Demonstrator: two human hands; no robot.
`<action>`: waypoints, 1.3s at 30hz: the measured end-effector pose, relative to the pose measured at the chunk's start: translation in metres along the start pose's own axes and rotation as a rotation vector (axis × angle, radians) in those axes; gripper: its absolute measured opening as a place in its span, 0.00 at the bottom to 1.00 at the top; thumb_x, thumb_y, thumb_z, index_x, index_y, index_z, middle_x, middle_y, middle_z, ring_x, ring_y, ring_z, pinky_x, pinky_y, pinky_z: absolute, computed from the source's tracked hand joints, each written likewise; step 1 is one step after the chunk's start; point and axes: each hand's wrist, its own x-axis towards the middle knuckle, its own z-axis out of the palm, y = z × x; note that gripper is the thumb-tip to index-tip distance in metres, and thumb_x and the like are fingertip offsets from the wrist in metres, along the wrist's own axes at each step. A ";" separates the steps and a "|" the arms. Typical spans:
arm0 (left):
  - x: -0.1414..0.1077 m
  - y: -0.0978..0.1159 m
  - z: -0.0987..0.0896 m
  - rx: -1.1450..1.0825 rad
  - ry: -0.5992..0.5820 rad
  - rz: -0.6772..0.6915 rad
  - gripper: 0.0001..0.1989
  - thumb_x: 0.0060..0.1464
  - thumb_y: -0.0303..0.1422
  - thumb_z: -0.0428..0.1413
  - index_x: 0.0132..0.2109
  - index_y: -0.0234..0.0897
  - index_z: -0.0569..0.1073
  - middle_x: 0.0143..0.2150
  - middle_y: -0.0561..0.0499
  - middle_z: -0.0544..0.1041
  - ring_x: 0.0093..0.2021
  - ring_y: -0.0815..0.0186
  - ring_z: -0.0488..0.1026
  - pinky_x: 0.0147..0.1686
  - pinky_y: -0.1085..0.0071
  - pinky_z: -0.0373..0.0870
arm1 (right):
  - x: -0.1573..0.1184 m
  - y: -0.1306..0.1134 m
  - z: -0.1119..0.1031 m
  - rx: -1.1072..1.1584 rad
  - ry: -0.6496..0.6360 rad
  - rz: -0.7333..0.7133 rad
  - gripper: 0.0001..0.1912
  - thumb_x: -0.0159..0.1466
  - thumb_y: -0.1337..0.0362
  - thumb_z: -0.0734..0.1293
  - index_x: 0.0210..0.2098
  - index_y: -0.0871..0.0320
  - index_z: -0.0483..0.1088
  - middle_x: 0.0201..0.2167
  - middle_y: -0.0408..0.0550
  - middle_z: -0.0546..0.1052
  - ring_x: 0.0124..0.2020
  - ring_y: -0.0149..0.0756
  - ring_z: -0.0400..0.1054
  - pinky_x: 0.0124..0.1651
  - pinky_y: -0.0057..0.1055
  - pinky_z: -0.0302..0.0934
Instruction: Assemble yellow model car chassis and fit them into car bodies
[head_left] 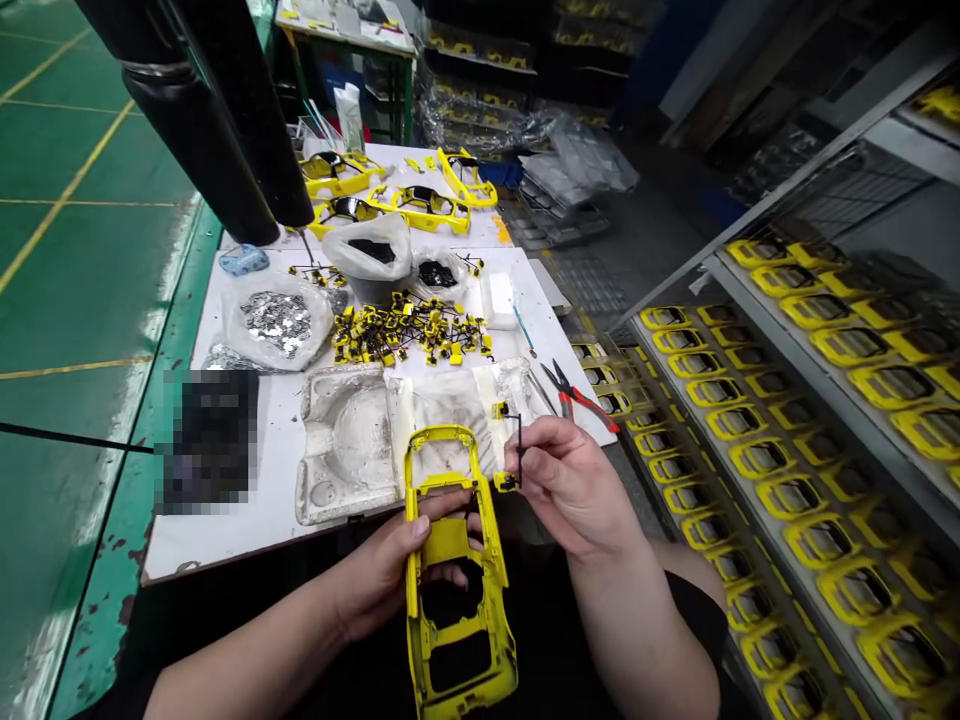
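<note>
My left hand [405, 555] grips a yellow car-shaped frame [491, 530], its thumb on the left rim and its fingers behind and through the openings. The frame's hollow inner side faces me. To the right of its upper end, my right hand [559, 470] pinches a thin black bar [520, 450] with a small yellow piece at each end. The bar stands roughly upright, apart from the frame. Beyond my hands lies a worn white mould block [349, 440] with a cloth-like sheet [442, 405] beside it.
Small yellow-and-black parts [405, 325] are heaped mid-table. Behind and left are bags of silver pieces [277, 320] and black pieces [371, 250]. Red-handled pliers [574, 395] lie right. A black tool [217, 130] hangs overhead. Racks of yellow frames [787, 495] stand right.
</note>
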 end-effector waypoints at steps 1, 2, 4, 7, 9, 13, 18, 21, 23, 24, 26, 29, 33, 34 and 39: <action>0.000 0.000 0.000 0.003 -0.004 0.001 0.40 0.60 0.57 0.71 0.70 0.40 0.78 0.66 0.35 0.81 0.63 0.46 0.79 0.54 0.57 0.79 | 0.000 0.001 -0.001 -0.006 0.000 -0.013 0.17 0.53 0.54 0.90 0.34 0.51 0.85 0.26 0.42 0.81 0.22 0.25 0.59 0.24 0.22 0.51; 0.000 0.000 -0.001 0.006 -0.008 0.005 0.40 0.60 0.57 0.70 0.70 0.40 0.78 0.67 0.35 0.81 0.63 0.46 0.79 0.54 0.57 0.79 | -0.001 0.002 -0.002 -0.016 -0.005 -0.024 0.16 0.54 0.54 0.90 0.34 0.50 0.86 0.26 0.42 0.80 0.23 0.25 0.60 0.24 0.22 0.53; 0.001 -0.001 -0.001 0.013 -0.016 0.013 0.39 0.61 0.57 0.70 0.71 0.40 0.78 0.67 0.34 0.81 0.63 0.46 0.79 0.54 0.57 0.78 | -0.004 0.002 -0.002 -0.051 -0.028 -0.041 0.13 0.57 0.53 0.89 0.35 0.49 0.87 0.28 0.44 0.82 0.24 0.26 0.63 0.26 0.24 0.57; 0.001 -0.001 -0.002 0.020 -0.035 0.026 0.38 0.63 0.56 0.69 0.71 0.40 0.78 0.67 0.34 0.81 0.63 0.46 0.79 0.54 0.58 0.78 | -0.008 0.002 -0.004 -0.124 -0.089 -0.072 0.09 0.60 0.55 0.87 0.37 0.47 0.89 0.33 0.46 0.85 0.31 0.32 0.74 0.34 0.29 0.69; 0.001 0.000 -0.001 0.018 -0.043 0.028 0.37 0.63 0.56 0.69 0.70 0.40 0.79 0.67 0.35 0.81 0.63 0.46 0.79 0.54 0.58 0.78 | -0.009 0.000 -0.006 -0.167 -0.147 -0.111 0.07 0.61 0.57 0.87 0.38 0.46 0.89 0.35 0.46 0.85 0.38 0.35 0.78 0.45 0.33 0.75; 0.001 0.000 0.000 -0.002 -0.038 0.034 0.34 0.63 0.54 0.70 0.69 0.41 0.80 0.66 0.37 0.82 0.63 0.46 0.79 0.53 0.59 0.79 | -0.010 -0.003 -0.008 -0.215 -0.275 -0.195 0.07 0.63 0.61 0.86 0.40 0.44 0.90 0.41 0.47 0.83 0.44 0.35 0.78 0.50 0.33 0.75; 0.003 -0.002 -0.001 0.000 -0.056 0.043 0.35 0.65 0.54 0.68 0.69 0.37 0.79 0.64 0.35 0.82 0.63 0.46 0.80 0.52 0.61 0.79 | -0.012 -0.004 -0.009 -0.250 -0.371 -0.309 0.09 0.67 0.63 0.83 0.45 0.41 0.90 0.40 0.46 0.75 0.40 0.33 0.72 0.42 0.30 0.70; 0.003 -0.002 -0.001 0.018 -0.066 0.042 0.37 0.65 0.55 0.67 0.71 0.36 0.78 0.65 0.34 0.81 0.63 0.46 0.79 0.52 0.61 0.79 | -0.014 -0.002 -0.010 -0.261 -0.385 -0.343 0.09 0.67 0.61 0.83 0.46 0.40 0.89 0.36 0.45 0.71 0.37 0.34 0.70 0.39 0.33 0.68; 0.002 -0.002 -0.001 0.025 -0.072 0.038 0.38 0.65 0.55 0.68 0.72 0.37 0.77 0.66 0.34 0.81 0.64 0.46 0.79 0.53 0.61 0.79 | -0.014 -0.001 -0.012 -0.271 -0.396 -0.371 0.09 0.67 0.60 0.83 0.46 0.39 0.89 0.34 0.45 0.70 0.36 0.36 0.69 0.39 0.35 0.67; 0.002 -0.001 -0.001 0.025 -0.069 0.039 0.38 0.65 0.55 0.68 0.72 0.37 0.77 0.67 0.34 0.81 0.65 0.46 0.79 0.53 0.61 0.79 | -0.015 -0.001 -0.012 -0.276 -0.403 -0.380 0.09 0.67 0.60 0.82 0.46 0.38 0.89 0.34 0.45 0.70 0.36 0.36 0.69 0.39 0.36 0.66; 0.001 -0.002 -0.001 0.021 -0.058 0.044 0.37 0.65 0.54 0.68 0.72 0.38 0.77 0.68 0.35 0.80 0.65 0.45 0.78 0.53 0.60 0.79 | -0.015 -0.001 -0.013 -0.281 -0.414 -0.390 0.09 0.68 0.59 0.82 0.47 0.38 0.89 0.34 0.45 0.71 0.36 0.37 0.69 0.38 0.37 0.66; 0.000 -0.002 -0.001 0.010 -0.043 0.040 0.36 0.65 0.54 0.68 0.71 0.39 0.78 0.69 0.35 0.79 0.65 0.45 0.78 0.53 0.60 0.80 | -0.015 -0.001 -0.013 -0.278 -0.441 -0.403 0.09 0.69 0.59 0.81 0.48 0.39 0.89 0.34 0.46 0.72 0.36 0.37 0.69 0.38 0.37 0.66; 0.001 -0.001 0.001 0.006 -0.023 0.026 0.36 0.61 0.55 0.71 0.69 0.41 0.80 0.69 0.36 0.79 0.64 0.47 0.79 0.52 0.61 0.81 | -0.015 -0.002 -0.013 -0.278 -0.478 -0.428 0.10 0.69 0.61 0.81 0.49 0.40 0.89 0.34 0.45 0.71 0.37 0.36 0.69 0.39 0.36 0.65; 0.001 0.000 0.002 0.009 -0.016 0.025 0.37 0.60 0.56 0.71 0.68 0.41 0.81 0.69 0.37 0.79 0.63 0.47 0.79 0.51 0.62 0.81 | -0.014 -0.002 -0.013 -0.284 -0.486 -0.434 0.11 0.69 0.62 0.81 0.49 0.40 0.89 0.34 0.45 0.71 0.37 0.36 0.69 0.40 0.37 0.65; 0.001 0.000 0.003 0.036 0.007 0.018 0.39 0.57 0.59 0.72 0.68 0.42 0.82 0.67 0.37 0.81 0.61 0.50 0.80 0.50 0.64 0.82 | -0.014 -0.001 -0.012 -0.302 -0.497 -0.448 0.11 0.69 0.60 0.81 0.50 0.39 0.89 0.32 0.44 0.70 0.35 0.36 0.67 0.38 0.36 0.64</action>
